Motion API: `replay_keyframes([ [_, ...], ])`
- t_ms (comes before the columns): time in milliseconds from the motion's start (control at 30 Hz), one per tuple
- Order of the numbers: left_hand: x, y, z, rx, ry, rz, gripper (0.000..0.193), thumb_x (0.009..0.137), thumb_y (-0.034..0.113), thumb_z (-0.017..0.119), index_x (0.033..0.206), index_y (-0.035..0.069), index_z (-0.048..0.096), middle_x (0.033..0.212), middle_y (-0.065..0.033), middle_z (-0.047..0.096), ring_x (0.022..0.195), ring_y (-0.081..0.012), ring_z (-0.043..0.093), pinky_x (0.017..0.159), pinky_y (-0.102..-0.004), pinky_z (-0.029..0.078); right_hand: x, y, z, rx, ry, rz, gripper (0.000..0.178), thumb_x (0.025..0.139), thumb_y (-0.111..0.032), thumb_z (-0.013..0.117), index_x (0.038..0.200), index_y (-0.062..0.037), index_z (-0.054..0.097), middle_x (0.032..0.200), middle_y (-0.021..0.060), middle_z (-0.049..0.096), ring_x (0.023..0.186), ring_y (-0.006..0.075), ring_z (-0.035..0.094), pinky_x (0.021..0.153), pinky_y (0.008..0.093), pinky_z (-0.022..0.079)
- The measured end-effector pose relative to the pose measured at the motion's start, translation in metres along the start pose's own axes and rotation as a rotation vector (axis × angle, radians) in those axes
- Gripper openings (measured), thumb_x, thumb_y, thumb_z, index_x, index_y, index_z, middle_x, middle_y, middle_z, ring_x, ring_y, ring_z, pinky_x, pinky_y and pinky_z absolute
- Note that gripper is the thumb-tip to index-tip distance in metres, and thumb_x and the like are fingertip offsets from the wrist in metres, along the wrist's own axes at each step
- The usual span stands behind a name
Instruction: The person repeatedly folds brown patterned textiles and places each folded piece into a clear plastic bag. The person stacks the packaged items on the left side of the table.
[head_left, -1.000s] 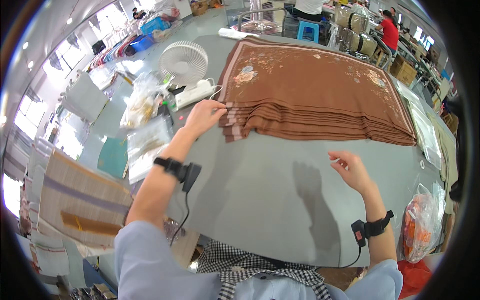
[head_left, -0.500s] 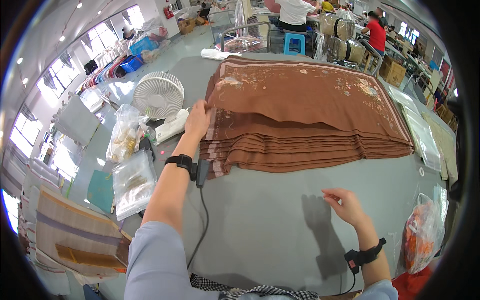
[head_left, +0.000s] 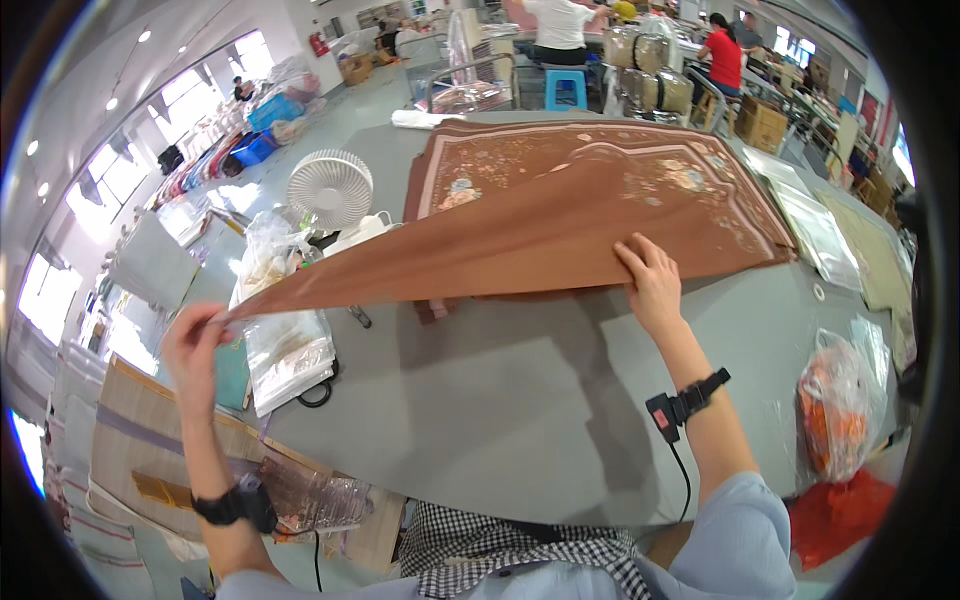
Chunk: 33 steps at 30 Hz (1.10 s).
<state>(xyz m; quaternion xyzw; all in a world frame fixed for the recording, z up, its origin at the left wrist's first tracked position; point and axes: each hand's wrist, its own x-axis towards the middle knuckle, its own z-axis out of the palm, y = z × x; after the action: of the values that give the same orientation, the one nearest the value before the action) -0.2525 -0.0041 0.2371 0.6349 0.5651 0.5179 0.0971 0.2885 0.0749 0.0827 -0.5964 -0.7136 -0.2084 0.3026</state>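
Note:
A brown floral scarf (head_left: 480, 250) is pulled out taut and slanting across the near side of a pile of like scarves. My left hand (head_left: 195, 350) is closed on its corner, held out at the left over the clear plastic bags. At the scarf's near edge, right of the middle, my right hand (head_left: 652, 280) has its fingers and thumb closed on the cloth. Beneath lies the pile (head_left: 500, 165), its top printed with flowers and a pale border line. The lifted cloth hides most of the pile's front folds.
A white fan (head_left: 330, 188) stands left of the pile, near clear bags (head_left: 290, 350) and a black-handled tool. At the right lie clear plastic sleeves (head_left: 805, 225), a roll of tape (head_left: 819, 292) and a bag of orange stuff (head_left: 835, 410). Other people sit at far tables.
My left hand has drawn the scarf's corner from the pile's left edge toward me and outward left. My right hand has moved up from the bare table onto the scarf's near edge.

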Motion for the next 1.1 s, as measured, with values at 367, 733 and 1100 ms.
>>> replay_keyframes([
  [367, -0.235, -0.001, 0.193, -0.228, -0.637, 0.101, 0.021, 0.086, -0.003, 0.051, 0.098, 0.003, 0.067, 0.093, -0.0136, 0.064, 0.091, -0.0263, 0.064, 0.081, -0.035, 0.051, 0.033, -0.19, -0.088, 0.963, -0.365, -0.059, 0.051, 0.086, 0.001, 0.046, 0.136, -0.0103, 0.05, 0.101, 0.0164, 0.068, 0.077, 0.032, 0.068, 0.064, 0.0398, 0.057],
  [733, -0.22, 0.069, 0.184, -0.299, -1.018, -0.197, 0.03, 0.09, 0.02, 0.065, 0.111, -0.001, 0.067, 0.091, -0.0072, 0.068, 0.085, -0.014, 0.062, 0.078, -0.029, 0.05, 0.105, -0.042, -0.241, 1.404, 0.33, 0.277, 0.041, 0.089, 0.002, 0.042, 0.128, 0.0018, 0.055, 0.111, 0.0154, 0.065, 0.1, 0.0235, 0.065, 0.089, 0.0371, 0.055],
  [1100, -0.043, 0.154, -0.028, 0.142, -0.517, 0.363, 0.018, 0.095, 0.012, 0.049, 0.094, -0.004, 0.059, 0.098, -0.0144, 0.056, 0.084, -0.0276, 0.054, 0.079, -0.0363, 0.045, 0.066, 0.112, -0.335, 0.242, 0.414, 0.419, 0.018, 0.092, -0.009, 0.051, 0.1, -0.0071, 0.067, 0.084, 0.0008, 0.065, 0.071, 0.0082, 0.06, 0.057, 0.0204, 0.045],
])
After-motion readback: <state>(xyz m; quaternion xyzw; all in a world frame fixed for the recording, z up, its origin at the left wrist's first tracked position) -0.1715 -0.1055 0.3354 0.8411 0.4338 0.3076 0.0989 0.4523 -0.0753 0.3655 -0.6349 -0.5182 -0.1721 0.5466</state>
